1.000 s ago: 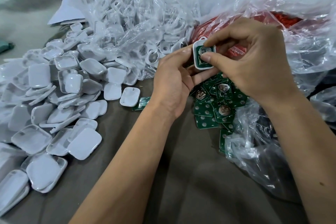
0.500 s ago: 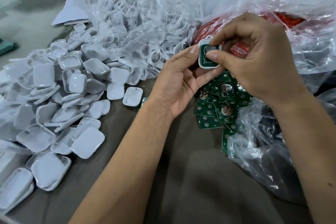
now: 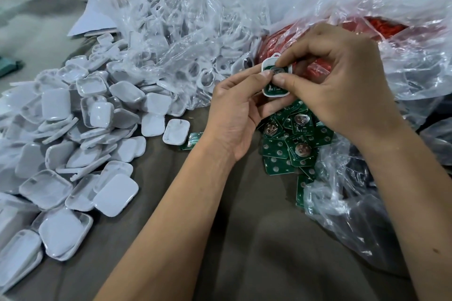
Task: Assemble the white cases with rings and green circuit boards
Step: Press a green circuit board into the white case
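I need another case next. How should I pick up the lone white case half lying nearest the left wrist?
Pinch the white case half across its two long edges, coming from above. It lies flat on the cloth, dome side up and apart from the pile, so both edges are exposed.

Your bench (image 3: pixel 244 239) wore a grey-brown cloth. On it at your left lay a heap of white case halves (image 3: pixel 73 134); further back sat a clear bag of white rings (image 3: pixel 176 39). Green circuit boards (image 3: pixel 288 144) spilled from a clear bag (image 3: pixel 347 215) at your right.
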Available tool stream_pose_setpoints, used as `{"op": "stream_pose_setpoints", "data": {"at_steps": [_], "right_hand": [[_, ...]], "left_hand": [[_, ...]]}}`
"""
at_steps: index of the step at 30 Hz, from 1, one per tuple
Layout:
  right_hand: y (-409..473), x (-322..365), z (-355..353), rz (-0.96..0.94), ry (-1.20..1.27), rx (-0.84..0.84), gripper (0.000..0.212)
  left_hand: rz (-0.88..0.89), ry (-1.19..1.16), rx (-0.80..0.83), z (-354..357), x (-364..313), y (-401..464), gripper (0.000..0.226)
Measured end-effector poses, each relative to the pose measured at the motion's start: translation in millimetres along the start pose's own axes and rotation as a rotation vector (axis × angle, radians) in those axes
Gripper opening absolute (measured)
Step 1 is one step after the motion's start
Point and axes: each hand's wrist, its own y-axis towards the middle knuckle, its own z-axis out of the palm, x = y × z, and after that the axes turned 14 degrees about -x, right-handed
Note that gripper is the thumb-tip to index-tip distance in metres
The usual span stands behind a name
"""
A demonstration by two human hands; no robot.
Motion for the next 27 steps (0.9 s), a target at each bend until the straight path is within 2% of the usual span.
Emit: {"op": "stream_pose_setpoints", "data": {"at_steps": [8,27], "right_hand": [[-1.2,-3.2,1.0,0.167,0.331,-0.038,0.010],[-0.1,-1.8,2.2,0.182,0.353,-0.085,0.012]], "left_hand": [[0.022,-0.035,0.023,2.7,0.3,-0.1,0.017],[0.105,0.037,0.038,2.4,3.8,0.0,0.020]]}}
